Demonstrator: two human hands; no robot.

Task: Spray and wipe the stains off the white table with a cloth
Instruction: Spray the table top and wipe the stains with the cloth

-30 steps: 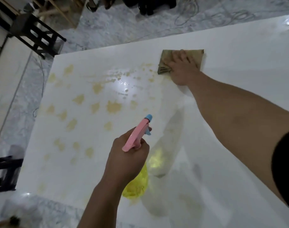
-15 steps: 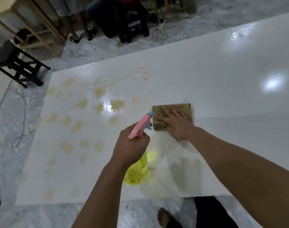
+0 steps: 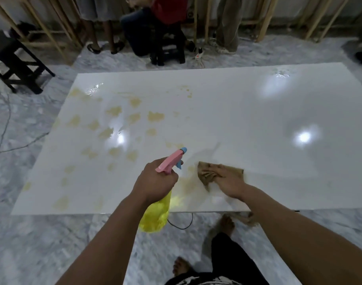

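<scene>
Far left, off the table: black stool (image 3: 17, 64) on the marble floor (image 3: 42, 243), a thin cable (image 3: 15, 148) trailing toward the table's left edge. Floor along that side otherwise open.

White table (image 3: 258, 161): left edge runs diagonally from the far-left corner down to the near-left corner; near edge runs straight across, just in front of my feet. Tan stains (image 3: 155, 116) cover the left half, from the far-left corner down to the near edge, blotchy and spread apart. A few smaller specks sit toward the far edge near centre.

My left hand (image 3: 155, 183) is wrapped around the neck of the spray bottle (image 3: 155, 214): pink head with blue nozzle tip pointing away and right, yellow body hanging past the near edge, over the floor. Can't tell if a finger is on the trigger, blue part is mostly hidden.

Just right of the nozzle, my right hand (image 3: 229, 182) is pressed flat, fingers spread, on the brown cloth (image 3: 204, 173). Cloth lies on the tabletop close to the near edge, bunched at its left end, touching a faint smear of stain.

Right half of the table: bare, glossy, light reflections only, lots of room to sweep. Far-right corner looks wet, probably, hard to tell from glare.

Beyond the far edge: people's legs (image 3: 227, 23) and wooden frames (image 3: 266, 17), a power strip (image 3: 198, 55) on the floor.
</scene>
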